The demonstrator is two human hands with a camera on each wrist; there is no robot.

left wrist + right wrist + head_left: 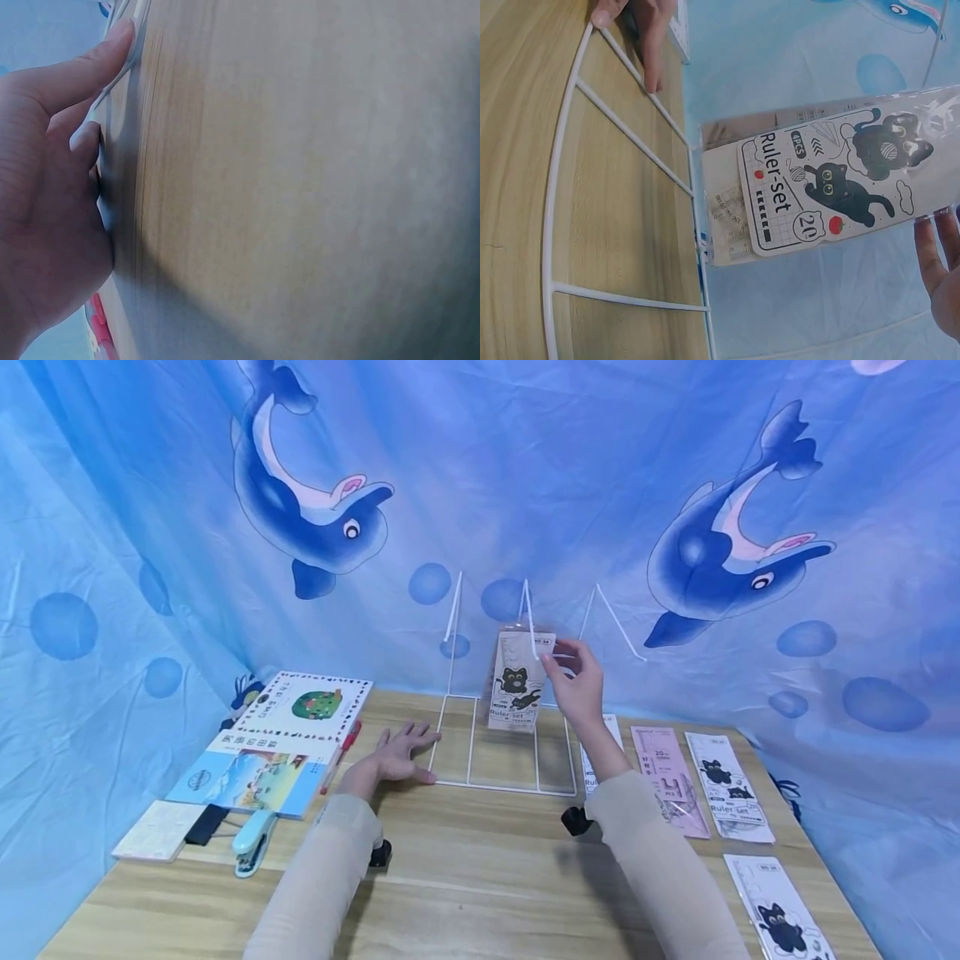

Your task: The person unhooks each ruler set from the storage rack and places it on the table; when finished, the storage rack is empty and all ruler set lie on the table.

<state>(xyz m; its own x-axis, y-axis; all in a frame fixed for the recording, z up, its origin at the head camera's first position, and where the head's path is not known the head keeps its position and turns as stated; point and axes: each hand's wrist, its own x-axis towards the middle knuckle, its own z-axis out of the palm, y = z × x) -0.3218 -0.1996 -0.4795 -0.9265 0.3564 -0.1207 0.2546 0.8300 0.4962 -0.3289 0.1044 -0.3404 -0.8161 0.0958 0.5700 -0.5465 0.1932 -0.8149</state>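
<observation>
A white wire rack [502, 787] stands on the table, with three prongs rising at its back. On the middle prong hangs a clear-bagged ruler set [514, 681] with black cats on its card. My right hand [579, 687] pinches the bag's upper right edge beside the prong's tip; its fingers [930, 259] meet that edge in the right wrist view. My left hand [397, 753] rests at the rack's left side, fingers spread and thumb on the front corner of the base. In the left wrist view the thumb [94, 71] touches the white wire.
To the right lie a pink ruler pack [670, 781] and more cat ruler sets [727, 785], one partly behind my right arm. Books [262, 752], a red pen [350, 735], a light blue stapler [255, 842] and a white pad [153, 831] lie left. A dolphin-print curtain [480, 468] surrounds the table.
</observation>
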